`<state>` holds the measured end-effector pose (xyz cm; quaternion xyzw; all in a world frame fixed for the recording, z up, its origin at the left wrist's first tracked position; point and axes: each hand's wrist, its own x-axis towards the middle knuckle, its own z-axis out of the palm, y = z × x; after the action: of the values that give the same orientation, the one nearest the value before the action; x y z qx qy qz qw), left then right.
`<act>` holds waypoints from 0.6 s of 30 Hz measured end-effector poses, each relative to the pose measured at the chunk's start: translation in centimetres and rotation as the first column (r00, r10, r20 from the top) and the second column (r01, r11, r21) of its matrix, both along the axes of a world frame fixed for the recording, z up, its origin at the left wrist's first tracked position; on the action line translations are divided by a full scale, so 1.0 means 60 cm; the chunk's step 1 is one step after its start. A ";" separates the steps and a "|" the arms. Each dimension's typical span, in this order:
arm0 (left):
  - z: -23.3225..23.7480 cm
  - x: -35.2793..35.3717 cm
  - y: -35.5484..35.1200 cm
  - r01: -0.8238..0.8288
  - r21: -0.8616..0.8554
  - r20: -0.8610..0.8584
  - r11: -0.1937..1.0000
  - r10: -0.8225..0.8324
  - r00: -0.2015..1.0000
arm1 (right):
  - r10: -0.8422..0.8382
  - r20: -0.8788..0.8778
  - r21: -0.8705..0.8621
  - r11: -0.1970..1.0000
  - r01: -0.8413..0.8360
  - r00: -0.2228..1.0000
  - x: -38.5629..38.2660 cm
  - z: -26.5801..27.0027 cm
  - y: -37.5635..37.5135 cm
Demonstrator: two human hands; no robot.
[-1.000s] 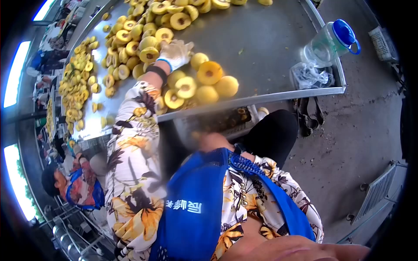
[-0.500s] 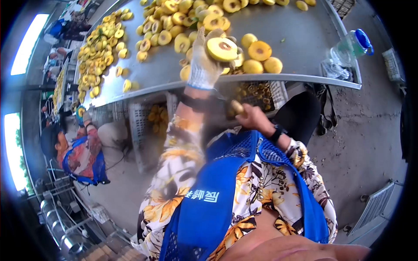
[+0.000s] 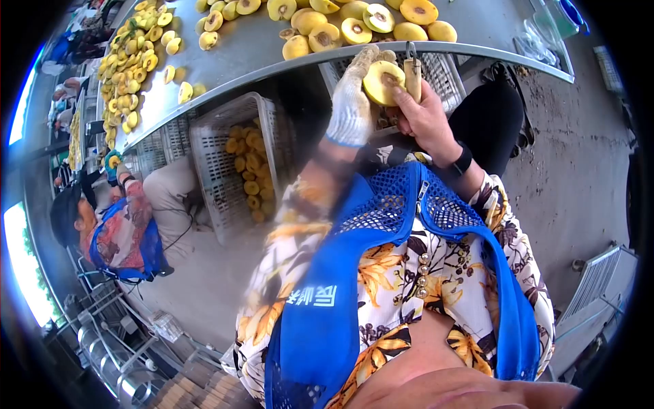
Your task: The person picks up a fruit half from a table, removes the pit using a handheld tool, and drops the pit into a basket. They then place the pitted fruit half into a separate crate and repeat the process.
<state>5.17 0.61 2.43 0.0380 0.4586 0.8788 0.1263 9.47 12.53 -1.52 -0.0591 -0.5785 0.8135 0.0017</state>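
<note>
My left hand, in a white knit glove, grips a yellow peach half just in front of the table's edge. Its cut face, with a brown centre, is turned toward me. Bare and closed, my right hand holds a pitting tool with a light wooden handle upright. A small metal loop shows at the tool's top. The right thumb touches the peach half's cut face. Several more peach halves lie on the metal table just beyond my hands.
Below the table, a white plastic crate holds peach halves; another crate stands beneath my hands. A clear container with a blue rim and crumpled plastic sit at the table's right end. A co-worker sits at left.
My left hand has come down from over the table to its front edge with the peach half. My right hand has risen to meet it, with the tool. The view has shifted.
</note>
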 end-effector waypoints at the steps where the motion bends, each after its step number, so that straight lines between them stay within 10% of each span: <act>1: -0.005 0.003 0.000 0.025 -0.016 -0.051 1.000 -0.026 0.998 | -0.001 -0.023 0.075 0.997 0.003 1.000 0.000 -0.006 0.007; 6: -0.027 0.015 -0.038 0.156 -0.175 -0.024 0.972 -0.163 0.986 | 0.084 -0.305 0.742 0.646 0.181 0.949 -0.005 -0.003 0.028; 9: -0.099 -0.003 -0.021 -0.013 -0.106 -0.167 0.994 -0.005 0.986 | -0.009 -0.292 0.834 0.486 0.259 0.956 -0.006 0.004 0.032; 13: -0.101 -0.034 -0.014 0.075 0.031 0.128 0.997 -0.078 0.989 | 0.051 -0.196 0.903 0.398 0.160 0.979 0.000 -0.010 0.048; 18: -0.132 -0.062 0.042 0.029 0.048 0.220 0.998 -0.038 0.975 | 0.088 -0.094 0.880 0.474 0.041 0.992 -0.002 -0.023 0.077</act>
<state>1.47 3.13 -5.51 -0.0492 0.4213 0.8854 0.1903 9.33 17.17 -2.90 0.0094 -0.9131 0.4037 0.0569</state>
